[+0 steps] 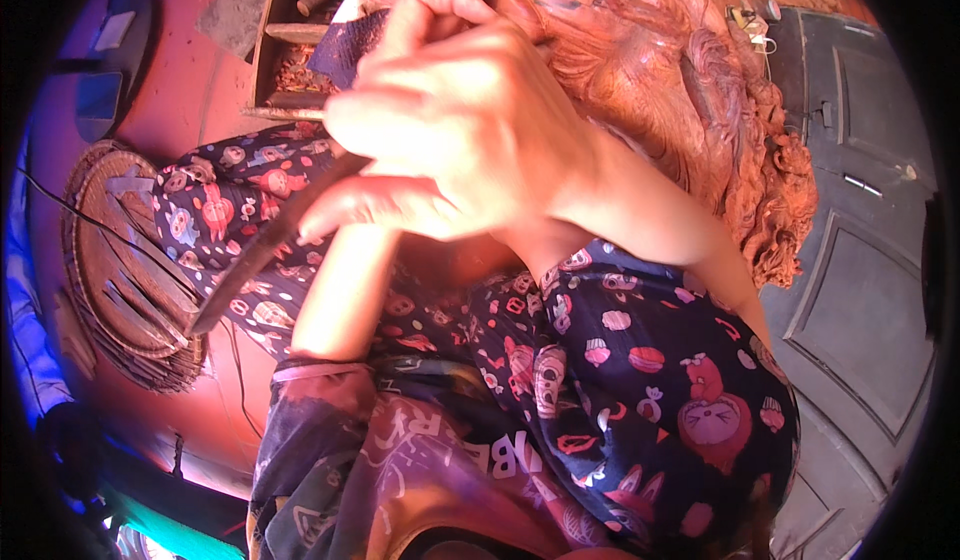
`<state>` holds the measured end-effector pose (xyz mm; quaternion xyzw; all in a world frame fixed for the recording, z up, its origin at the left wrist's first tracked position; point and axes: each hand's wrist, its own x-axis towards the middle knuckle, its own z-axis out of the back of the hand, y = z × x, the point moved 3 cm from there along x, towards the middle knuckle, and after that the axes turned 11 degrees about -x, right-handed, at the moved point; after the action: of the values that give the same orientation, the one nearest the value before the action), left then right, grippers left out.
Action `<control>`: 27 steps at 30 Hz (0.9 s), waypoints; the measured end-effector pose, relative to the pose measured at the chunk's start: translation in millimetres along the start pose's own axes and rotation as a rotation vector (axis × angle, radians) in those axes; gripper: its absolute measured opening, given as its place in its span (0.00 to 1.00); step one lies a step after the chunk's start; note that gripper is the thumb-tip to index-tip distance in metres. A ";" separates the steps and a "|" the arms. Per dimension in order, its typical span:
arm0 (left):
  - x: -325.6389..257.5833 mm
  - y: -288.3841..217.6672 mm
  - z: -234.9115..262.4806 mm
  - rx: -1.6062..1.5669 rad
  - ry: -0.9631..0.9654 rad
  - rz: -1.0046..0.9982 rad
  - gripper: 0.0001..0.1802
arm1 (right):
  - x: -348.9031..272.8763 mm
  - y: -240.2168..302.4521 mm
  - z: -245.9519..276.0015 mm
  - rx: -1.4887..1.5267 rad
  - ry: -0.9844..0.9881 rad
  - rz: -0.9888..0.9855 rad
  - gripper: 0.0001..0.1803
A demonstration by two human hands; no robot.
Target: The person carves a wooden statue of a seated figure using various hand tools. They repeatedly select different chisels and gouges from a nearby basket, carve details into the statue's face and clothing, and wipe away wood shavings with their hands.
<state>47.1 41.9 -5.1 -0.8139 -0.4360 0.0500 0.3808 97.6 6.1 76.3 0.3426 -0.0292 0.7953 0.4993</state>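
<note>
The right hand (pixel 450 130) grips a long dark tool (pixel 265 245) against a reddish carved wood piece (pixel 700 90).

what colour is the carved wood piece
Reddish-brown carved wood piece, seen in the head view.

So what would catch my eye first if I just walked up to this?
The right hand, close to the camera at top centre, gripping a long dark tool that slants down to the left. Behind it at upper right is a reddish wooden carving with intricate detail. A round woven mat lies at far left.
</note>
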 end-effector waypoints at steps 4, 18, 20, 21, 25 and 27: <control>3.0 0.2 -0.9 -0.029 -0.004 0.010 0.24 | -5.0 -5.4 4.4 -0.050 0.080 -0.074 0.25; 6.9 5.1 -9.2 -0.102 -0.072 0.006 0.28 | 15.1 -6.6 -0.1 0.004 0.108 -0.069 0.26; 0.2 8.0 -6.4 0.062 -0.095 -0.048 0.28 | 12.2 -1.3 3.1 -0.001 0.099 -0.070 0.27; -2.4 8.4 -7.0 0.111 -0.107 -0.070 0.28 | 8.5 -3.3 8.8 -0.022 0.160 -0.157 0.27; -0.5 11.3 -10.8 0.127 -0.097 -0.089 0.27 | 10.3 -13.0 8.5 -0.087 0.182 -0.209 0.28; 0.5 7.1 -6.4 0.093 -0.089 -0.080 0.27 | 19.5 -12.5 6.9 -0.017 0.165 -0.215 0.29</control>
<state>54.8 36.2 -5.2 -0.7742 -0.4817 0.0911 0.4004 106.2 24.7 89.2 0.2729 0.0421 0.7622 0.5855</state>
